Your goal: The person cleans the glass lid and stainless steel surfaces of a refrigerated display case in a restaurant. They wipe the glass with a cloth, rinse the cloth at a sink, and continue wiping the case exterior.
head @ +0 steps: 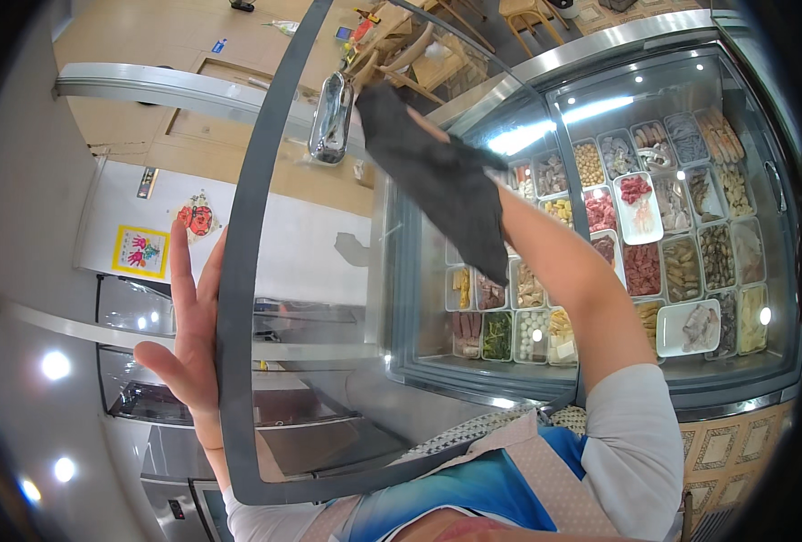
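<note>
A dark-framed clear glass lid (319, 251) stands raised and tilted in front of me. My left hand (196, 339) is spread against the outer edge of its frame, thumb and fingers apart; part of the hand is hidden behind the frame. A shiny metal handle (331, 118) sits at the far end of the pane. My right hand (430, 127) holds a black cloth (435, 183) over the glass near that handle. The cloth drapes over most of the hand, so only a little finger skin shows, and its loose end hangs below the wrist.
Beyond the lid, a metal display freezer (523, 391) holds several trays of meat, seafood and balls. Another glass pane (645, 101) covers its right side. Wooden chairs (533, 20) stand at the top. Wall decorations (141, 252) and a steel appliance (167, 467) are at left.
</note>
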`<state>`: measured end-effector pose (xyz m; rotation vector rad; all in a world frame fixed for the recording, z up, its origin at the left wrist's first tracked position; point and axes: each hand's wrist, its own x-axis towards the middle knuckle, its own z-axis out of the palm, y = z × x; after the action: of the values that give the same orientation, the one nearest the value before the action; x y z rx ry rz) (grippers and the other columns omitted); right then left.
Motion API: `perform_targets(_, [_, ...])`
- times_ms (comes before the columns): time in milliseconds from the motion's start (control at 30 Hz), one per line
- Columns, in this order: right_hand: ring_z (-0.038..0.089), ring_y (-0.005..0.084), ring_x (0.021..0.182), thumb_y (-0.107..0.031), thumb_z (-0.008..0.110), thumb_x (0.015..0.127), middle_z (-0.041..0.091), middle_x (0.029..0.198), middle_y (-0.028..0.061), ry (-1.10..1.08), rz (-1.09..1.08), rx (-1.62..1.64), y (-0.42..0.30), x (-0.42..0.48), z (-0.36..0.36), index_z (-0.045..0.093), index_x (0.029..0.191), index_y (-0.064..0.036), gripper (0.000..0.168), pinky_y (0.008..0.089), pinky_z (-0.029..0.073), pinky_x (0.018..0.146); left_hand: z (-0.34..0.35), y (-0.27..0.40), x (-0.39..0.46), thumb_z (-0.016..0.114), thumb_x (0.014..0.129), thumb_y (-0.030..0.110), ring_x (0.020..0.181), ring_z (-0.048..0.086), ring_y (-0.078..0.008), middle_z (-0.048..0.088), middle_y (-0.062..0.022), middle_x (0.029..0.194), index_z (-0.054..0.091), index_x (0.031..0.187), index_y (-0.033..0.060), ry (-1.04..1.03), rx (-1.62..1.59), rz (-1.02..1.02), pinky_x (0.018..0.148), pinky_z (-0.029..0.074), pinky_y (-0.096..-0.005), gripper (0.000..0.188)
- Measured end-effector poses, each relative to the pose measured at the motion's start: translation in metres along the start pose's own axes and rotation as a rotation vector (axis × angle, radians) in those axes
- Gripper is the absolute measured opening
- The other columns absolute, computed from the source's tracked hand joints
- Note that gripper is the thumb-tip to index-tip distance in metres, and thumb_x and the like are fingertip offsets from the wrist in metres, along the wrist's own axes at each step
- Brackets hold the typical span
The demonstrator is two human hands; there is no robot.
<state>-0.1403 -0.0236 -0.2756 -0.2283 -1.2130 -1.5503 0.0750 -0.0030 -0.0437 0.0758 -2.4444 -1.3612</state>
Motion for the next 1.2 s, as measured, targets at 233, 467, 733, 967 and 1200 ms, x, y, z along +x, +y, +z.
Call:
perform_targets(233, [0.054, 0.0197, 0.096, -0.005, 0.05, 0.081, 0.056, 0.1, 0.0122, -0.083, 0.31, 1.276, 0.079, -0.026, 0.016, 0.058, 0.098, 0.004, 0.021, 0.0272, 0.041, 0.091, -0.002, -0.001, 0.0, 0.031, 0.069, 0.084, 0.13, 0.032, -0.0295, 0.035, -0.0297, 0.134, 0.006, 0.143, 0.0029, 0.006, 0.113, -0.024, 0.11, 0.012, -0.0341, 0.112])
perform_targets(467, [0.057, 0.0183, 0.093, -0.001, 0.054, 0.079, 0.057, 0.1, 0.0132, 0.4, 0.499, 1.271, 0.084, -0.055, -0.017, 0.056, 0.098, 0.007, 0.021, 0.0294, 0.046, 0.088, 0.006, 0.009, 0.0, 0.028, 0.065, 0.088, 0.125, 0.035, -0.0276, 0.034, -0.026, 0.136, 0.003, 0.143, 0.005, 0.031, 0.137, 0.002, 0.103, 0.021, -0.034, 0.117])
perform_targets(733, [0.055, 0.018, 0.095, -0.01, 0.056, 0.082, 0.056, 0.105, 0.0103, 0.06, 0.738, 2.452, -0.025, 0.035, 0.098, 0.052, 0.11, 0.0, 0.03, 0.0287, 0.045, 0.083, 0.017, 0.009, -0.002, 0.026, 0.066, 0.087, 0.129, 0.033, -0.0297, 0.036, -0.0279, 0.135, 0.006, 0.143, 0.0017, 0.049, 0.151, 0.018, 0.11, 0.012, -0.0344, 0.116])
perform_targets(967, [0.051, 0.0156, 0.097, -0.024, 0.055, 0.086, 0.052, 0.106, 0.006, -0.125, 0.544, 3.685, -0.083, 0.129, 0.105, 0.05, 0.114, -0.008, 0.033, 0.0278, 0.043, 0.082, 0.012, 0.014, -0.005, 0.028, 0.066, 0.087, 0.128, 0.035, -0.0289, 0.035, -0.0262, 0.136, 0.006, 0.143, 0.0021, 0.036, 0.211, -0.021, 0.108, 0.019, -0.0342, 0.117])
perform_targets(1200, [0.05, 0.0246, 0.103, -0.028, 0.061, 0.079, 0.052, 0.107, 0.015, -0.002, 0.822, 3.578, -0.06, 0.127, 0.094, 0.05, 0.109, -0.005, 0.039, 0.0335, 0.04, 0.089, 0.013, 0.003, -0.007, 0.028, 0.066, 0.087, 0.128, 0.034, -0.0291, 0.035, -0.026, 0.136, 0.005, 0.142, 0.0008, 0.064, 0.19, -0.026, 0.109, 0.017, -0.0341, 0.117])
